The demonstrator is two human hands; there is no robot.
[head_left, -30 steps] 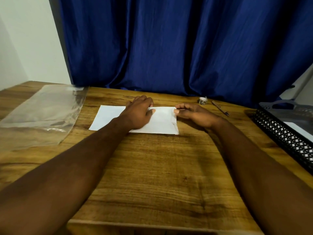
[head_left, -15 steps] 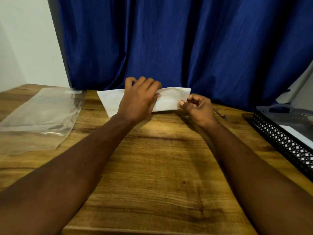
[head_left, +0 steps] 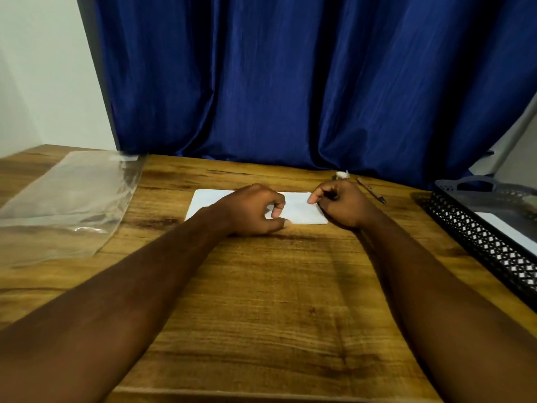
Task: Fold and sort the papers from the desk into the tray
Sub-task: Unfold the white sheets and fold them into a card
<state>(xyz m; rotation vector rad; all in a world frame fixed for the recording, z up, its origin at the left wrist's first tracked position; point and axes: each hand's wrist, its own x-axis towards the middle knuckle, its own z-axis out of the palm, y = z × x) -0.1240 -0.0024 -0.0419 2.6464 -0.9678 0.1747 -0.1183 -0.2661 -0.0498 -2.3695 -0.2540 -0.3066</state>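
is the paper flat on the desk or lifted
Flat: the paper lies on the desk, left hand and right hand on it.

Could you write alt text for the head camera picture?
Two bare hands work a white paper lying on a wooden desk: the left hand curls over its middle, the right hand touches its right end. A black mesh tray sits at the right, a clear plastic bag at the left, a blue curtain behind.

head view faces forward-down over the desk (head_left: 261,301); apparently near
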